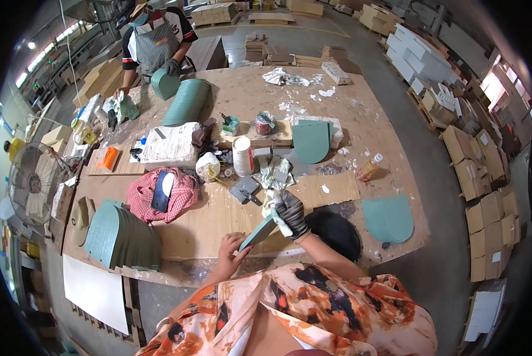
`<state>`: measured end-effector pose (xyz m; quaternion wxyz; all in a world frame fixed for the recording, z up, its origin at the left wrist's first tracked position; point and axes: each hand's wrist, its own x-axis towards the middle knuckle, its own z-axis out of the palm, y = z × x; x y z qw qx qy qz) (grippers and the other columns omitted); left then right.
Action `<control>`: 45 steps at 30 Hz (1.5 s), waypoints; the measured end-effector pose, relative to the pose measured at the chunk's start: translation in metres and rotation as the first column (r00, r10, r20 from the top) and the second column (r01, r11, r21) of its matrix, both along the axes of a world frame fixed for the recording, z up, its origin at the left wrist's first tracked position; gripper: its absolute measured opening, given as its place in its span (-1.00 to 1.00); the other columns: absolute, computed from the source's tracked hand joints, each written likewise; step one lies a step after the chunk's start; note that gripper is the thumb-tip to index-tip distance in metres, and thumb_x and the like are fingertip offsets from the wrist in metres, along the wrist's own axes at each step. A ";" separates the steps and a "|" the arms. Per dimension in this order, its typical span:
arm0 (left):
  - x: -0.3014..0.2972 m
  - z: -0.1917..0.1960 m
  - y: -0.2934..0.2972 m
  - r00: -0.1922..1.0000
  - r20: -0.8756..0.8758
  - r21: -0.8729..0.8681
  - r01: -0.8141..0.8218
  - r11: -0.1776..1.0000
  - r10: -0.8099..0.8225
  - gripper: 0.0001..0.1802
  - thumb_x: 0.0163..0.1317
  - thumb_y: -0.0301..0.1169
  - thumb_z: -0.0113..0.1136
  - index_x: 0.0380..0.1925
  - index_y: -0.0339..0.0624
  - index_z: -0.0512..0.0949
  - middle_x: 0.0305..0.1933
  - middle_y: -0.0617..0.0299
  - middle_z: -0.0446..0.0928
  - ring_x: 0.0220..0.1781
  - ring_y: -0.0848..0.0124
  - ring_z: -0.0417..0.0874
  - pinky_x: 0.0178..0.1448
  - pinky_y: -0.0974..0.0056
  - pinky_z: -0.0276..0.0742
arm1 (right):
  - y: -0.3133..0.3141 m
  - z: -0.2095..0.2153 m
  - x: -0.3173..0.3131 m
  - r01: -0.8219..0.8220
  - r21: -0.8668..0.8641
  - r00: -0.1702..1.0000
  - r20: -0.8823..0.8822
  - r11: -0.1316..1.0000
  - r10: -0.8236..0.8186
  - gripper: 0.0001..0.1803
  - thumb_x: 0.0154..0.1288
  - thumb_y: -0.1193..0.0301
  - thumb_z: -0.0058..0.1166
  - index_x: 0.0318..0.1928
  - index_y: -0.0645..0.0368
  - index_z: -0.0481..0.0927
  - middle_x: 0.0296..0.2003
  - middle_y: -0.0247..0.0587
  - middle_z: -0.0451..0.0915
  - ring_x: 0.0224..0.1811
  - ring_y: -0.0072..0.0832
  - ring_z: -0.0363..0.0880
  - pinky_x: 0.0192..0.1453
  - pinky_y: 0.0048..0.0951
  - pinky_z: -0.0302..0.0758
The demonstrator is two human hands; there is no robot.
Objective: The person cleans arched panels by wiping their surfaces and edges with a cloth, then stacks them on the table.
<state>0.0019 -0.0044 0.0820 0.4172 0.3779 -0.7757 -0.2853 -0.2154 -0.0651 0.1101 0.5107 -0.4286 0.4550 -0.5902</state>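
My bare left hand grips the lower end of a green panel, which is tilted with its narrow edge toward me. On my right hand is a dark striped glove. Its fingers are closed round a pale cloth, which lies against the panel's upper end. A round black disc lies on the table beside my right forearm. Further right rests a flat green panel with one rounded end. To my left stands a stack of similar green panels.
Ahead are a white cup, a grey scraper-like block, a red checked cloth with a phone-like dark object, and a bottle. Across the table, a gloved person handles a green panel. A fan stands left.
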 end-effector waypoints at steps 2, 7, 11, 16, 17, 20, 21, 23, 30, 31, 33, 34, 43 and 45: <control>0.003 -0.005 0.009 1.000 -0.012 0.097 -0.006 0.995 0.007 -0.53 0.00 -0.56 0.28 0.00 -0.20 0.51 -0.26 0.11 0.52 -0.19 0.20 0.49 -0.04 0.24 0.39 | -0.006 -0.013 0.002 0.038 -0.441 0.814 -0.506 0.897 -0.284 -0.84 0.25 0.42 0.00 -0.30 0.28 0.54 -0.44 -0.14 0.55 -0.41 -0.31 0.52 -0.24 -0.37 0.47; 0.013 -0.021 0.019 0.996 0.009 0.038 -0.090 0.995 0.089 -0.47 0.08 -0.64 0.19 0.12 -0.19 0.42 -0.21 -0.02 0.53 -0.26 0.08 0.58 -0.22 0.19 0.50 | 0.010 0.009 0.036 -0.068 -0.629 0.586 -0.653 0.774 -0.480 -0.88 0.10 0.46 0.07 -0.41 0.28 0.56 -0.47 0.01 0.53 -0.40 -0.07 0.50 -0.23 -0.18 0.46; 0.014 -0.018 0.016 1.000 0.012 -0.085 -0.028 0.996 0.029 -0.48 0.11 -0.64 0.17 0.13 -0.17 0.41 -0.15 -0.06 0.53 -0.22 0.07 0.59 -0.17 0.22 0.51 | 0.014 0.015 0.039 -0.056 -0.635 0.550 -0.664 0.771 -0.507 -0.87 0.10 0.45 0.07 -0.45 0.29 0.53 -0.53 0.02 0.49 -0.44 -0.05 0.46 -0.25 -0.16 0.43; 0.024 -0.028 0.017 1.000 -0.013 -0.049 -0.010 0.999 0.009 -0.48 0.16 -0.66 0.08 0.17 -0.14 0.38 -0.10 -0.07 0.52 -0.17 0.08 0.59 -0.12 0.23 0.51 | 0.015 0.018 0.049 -0.076 -0.594 0.431 -0.743 0.801 -0.511 -0.74 0.20 0.38 -0.01 -0.58 0.25 0.46 -0.58 0.04 0.43 -0.47 -0.04 0.41 -0.30 -0.10 0.36; 0.025 -0.028 0.017 1.000 -0.022 -0.053 -0.002 0.999 0.001 -0.48 0.18 -0.66 0.05 0.18 -0.13 0.37 -0.10 -0.06 0.52 -0.16 0.09 0.59 -0.12 0.24 0.51 | 0.017 0.018 0.052 -0.058 -0.612 0.475 -0.712 0.789 -0.517 -0.74 0.21 0.39 -0.02 -0.58 0.25 0.47 -0.58 0.04 0.43 -0.46 -0.04 0.41 -0.30 -0.11 0.36; 0.027 -0.022 0.021 0.999 -0.032 -0.026 0.037 0.999 -0.038 -0.49 0.19 -0.66 0.03 0.18 -0.11 0.37 -0.09 -0.06 0.51 -0.15 0.09 0.59 -0.10 0.23 0.51 | 0.025 0.023 0.053 -0.037 -0.576 0.468 -0.732 0.816 -0.496 -0.76 0.22 0.39 -0.01 -0.55 0.25 0.49 -0.56 0.04 0.44 -0.44 -0.04 0.42 -0.28 -0.12 0.37; 0.029 -0.020 0.021 0.997 -0.035 -0.002 0.065 0.998 -0.065 -0.49 0.19 -0.66 0.03 0.18 -0.11 0.38 -0.08 -0.05 0.51 -0.13 0.10 0.59 -0.09 0.23 0.51 | 0.026 0.029 0.054 -0.021 -0.568 0.493 -0.722 0.823 -0.485 -0.77 0.22 0.39 -0.01 -0.52 0.25 0.50 -0.55 0.04 0.45 -0.43 -0.04 0.43 -0.27 -0.13 0.37; 0.031 -0.019 0.023 0.996 -0.052 0.021 0.079 0.997 -0.078 -0.50 0.19 -0.66 0.04 0.16 -0.11 0.39 -0.08 -0.04 0.52 -0.14 0.11 0.60 -0.09 0.24 0.51 | 0.029 0.034 0.055 -0.005 -0.565 0.516 -0.708 0.825 -0.482 -0.79 0.22 0.39 -0.01 -0.50 0.26 0.51 -0.54 0.04 0.46 -0.42 -0.04 0.43 -0.26 -0.13 0.37; 0.029 -0.017 0.011 0.995 -0.052 0.015 0.082 0.997 -0.081 -0.58 0.20 -0.62 0.04 0.09 -0.15 0.45 -0.05 -0.02 0.55 -0.14 0.13 0.65 -0.13 0.28 0.55 | 0.035 0.044 0.050 0.010 -0.442 0.262 -0.865 0.897 -0.429 -0.49 0.02 0.15 0.23 -0.08 0.24 0.53 -0.20 0.09 0.55 -0.13 -0.05 0.52 -0.02 -0.23 0.46; 0.030 -0.017 0.010 0.998 -0.027 -0.022 0.059 0.998 -0.059 -0.58 0.20 -0.62 0.04 0.09 -0.15 0.45 -0.04 -0.03 0.55 -0.14 0.12 0.64 -0.13 0.28 0.55 | 0.037 0.045 0.049 0.022 -0.440 0.265 -0.864 0.898 -0.429 -0.49 0.02 0.15 0.23 -0.08 0.24 0.53 -0.20 0.09 0.55 -0.13 -0.05 0.52 -0.02 -0.23 0.46; 0.024 -0.015 0.005 0.997 -0.039 -0.019 0.068 0.998 -0.069 -0.58 0.21 -0.61 0.04 0.10 -0.15 0.44 -0.04 -0.03 0.54 -0.16 0.10 0.64 -0.13 0.27 0.55 | 0.035 0.054 0.042 0.038 -0.341 0.265 -0.903 0.939 -0.338 -0.46 0.03 0.12 0.22 -0.07 0.26 0.50 -0.20 0.08 0.54 -0.16 -0.05 0.53 -0.02 -0.20 0.46; 0.022 -0.013 0.005 0.996 -0.049 -0.024 0.069 0.997 -0.070 -0.58 0.21 -0.59 0.04 0.10 -0.15 0.44 -0.08 -0.03 0.55 -0.19 0.11 0.64 -0.16 0.26 0.54 | 0.036 0.056 0.036 0.022 -0.197 0.330 -0.924 0.980 -0.193 -0.52 0.09 0.13 0.16 -0.13 0.27 0.50 -0.24 0.10 0.53 -0.19 -0.03 0.52 -0.04 -0.15 0.45; 0.004 -0.013 -0.022 0.978 0.209 0.234 -0.024 0.972 -0.026 -0.70 0.14 -0.22 0.20 -0.32 -0.27 0.59 -0.52 -0.08 0.54 -0.49 0.06 0.58 -0.36 0.16 0.47 | 0.005 -0.013 0.003 -0.064 -0.182 0.597 -0.795 0.981 -0.109 -0.68 0.25 0.28 -0.05 -0.11 0.25 0.50 -0.21 0.14 0.53 -0.13 0.00 0.49 -0.04 -0.17 0.41; -0.007 -0.003 -0.023 0.999 0.030 0.370 0.012 0.929 -0.025 -0.74 0.09 -0.27 0.23 -0.34 -0.26 0.59 -0.59 -0.06 0.53 -0.56 0.05 0.57 -0.45 0.15 0.44 | 0.007 -0.014 -0.006 -0.151 -0.243 0.556 -0.822 0.958 -0.121 -0.66 0.26 0.27 -0.06 -0.07 0.25 0.49 -0.18 0.17 0.52 -0.12 0.00 0.48 -0.03 -0.22 0.42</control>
